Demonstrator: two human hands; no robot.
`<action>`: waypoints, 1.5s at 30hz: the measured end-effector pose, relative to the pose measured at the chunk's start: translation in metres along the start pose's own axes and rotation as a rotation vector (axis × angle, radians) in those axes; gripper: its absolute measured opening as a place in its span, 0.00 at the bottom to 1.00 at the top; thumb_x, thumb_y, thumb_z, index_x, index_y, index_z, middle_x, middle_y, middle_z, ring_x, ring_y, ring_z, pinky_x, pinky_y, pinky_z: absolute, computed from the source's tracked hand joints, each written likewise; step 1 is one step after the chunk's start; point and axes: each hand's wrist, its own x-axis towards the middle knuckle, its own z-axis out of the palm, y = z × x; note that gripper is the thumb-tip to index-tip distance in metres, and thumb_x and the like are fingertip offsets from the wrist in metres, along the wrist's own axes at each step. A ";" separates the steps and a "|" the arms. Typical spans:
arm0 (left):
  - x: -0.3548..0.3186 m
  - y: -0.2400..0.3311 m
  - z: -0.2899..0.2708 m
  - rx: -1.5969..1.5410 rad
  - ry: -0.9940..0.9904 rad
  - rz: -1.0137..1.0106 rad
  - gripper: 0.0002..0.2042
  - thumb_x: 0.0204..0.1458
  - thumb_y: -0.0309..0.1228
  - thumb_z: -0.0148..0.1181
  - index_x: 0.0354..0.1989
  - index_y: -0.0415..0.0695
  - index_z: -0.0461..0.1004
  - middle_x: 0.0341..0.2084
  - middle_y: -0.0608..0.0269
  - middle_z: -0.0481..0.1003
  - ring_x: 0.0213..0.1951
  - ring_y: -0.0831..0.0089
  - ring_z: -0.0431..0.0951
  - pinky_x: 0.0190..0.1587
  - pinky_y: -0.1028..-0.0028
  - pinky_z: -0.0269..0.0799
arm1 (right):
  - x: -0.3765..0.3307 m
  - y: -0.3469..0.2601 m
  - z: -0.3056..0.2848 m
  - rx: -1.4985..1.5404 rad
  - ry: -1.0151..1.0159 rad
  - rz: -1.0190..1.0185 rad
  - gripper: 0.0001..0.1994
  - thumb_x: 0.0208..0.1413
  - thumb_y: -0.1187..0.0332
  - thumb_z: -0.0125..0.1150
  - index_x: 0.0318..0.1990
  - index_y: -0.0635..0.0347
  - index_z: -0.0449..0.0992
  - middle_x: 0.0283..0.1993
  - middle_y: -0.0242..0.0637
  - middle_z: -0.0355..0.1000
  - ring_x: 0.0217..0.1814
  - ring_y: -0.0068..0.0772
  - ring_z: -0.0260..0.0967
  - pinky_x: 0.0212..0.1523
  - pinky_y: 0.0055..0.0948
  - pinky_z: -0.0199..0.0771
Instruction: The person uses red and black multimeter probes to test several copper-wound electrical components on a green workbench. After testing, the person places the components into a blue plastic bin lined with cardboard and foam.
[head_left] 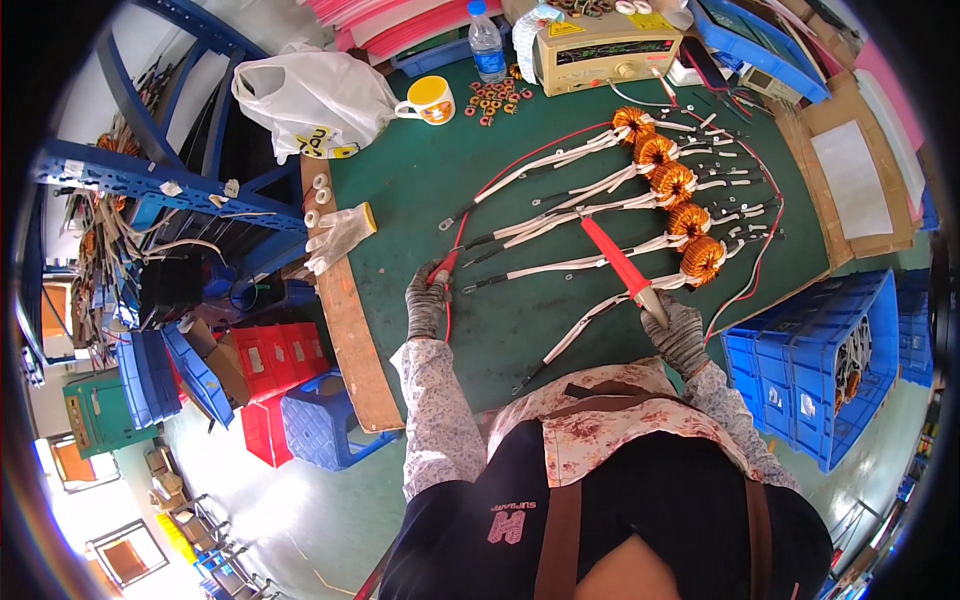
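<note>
My left hand [427, 300], in a grey knit glove, is closed around a red clip [445, 266] with a red wire running from it. In my right hand [680, 335], gloved the same way, is a long tapered red-sleeved clip [612, 255] with a metal end by my fingers. Its tip lies over white leads in the middle of the table. A slanting row of several copper-wound toroid coils [672, 184] sits at the right. Their white leads [560, 266] with dark ends fan out left, toward my left hand. Shorter leads stick out on the coils' right side.
A beige bench meter [606, 58] stands at the back, beside a water bottle [487, 45], a yellow-topped mug [428, 100] and small ring cores [497, 98]. A white plastic bag [315, 100] and a loose glove [340, 238] lie left. Blue crates [790, 375] stand at right.
</note>
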 end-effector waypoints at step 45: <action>0.016 0.001 -0.067 0.907 0.132 0.521 0.14 0.40 0.26 0.59 0.39 0.54 0.75 0.31 0.61 0.75 0.36 0.60 0.73 0.43 0.65 0.68 | 0.043 -0.018 -0.039 0.150 0.040 -0.145 0.15 0.47 0.63 0.56 0.40 0.62 0.70 0.28 0.46 0.70 0.30 0.48 0.69 0.30 0.36 0.70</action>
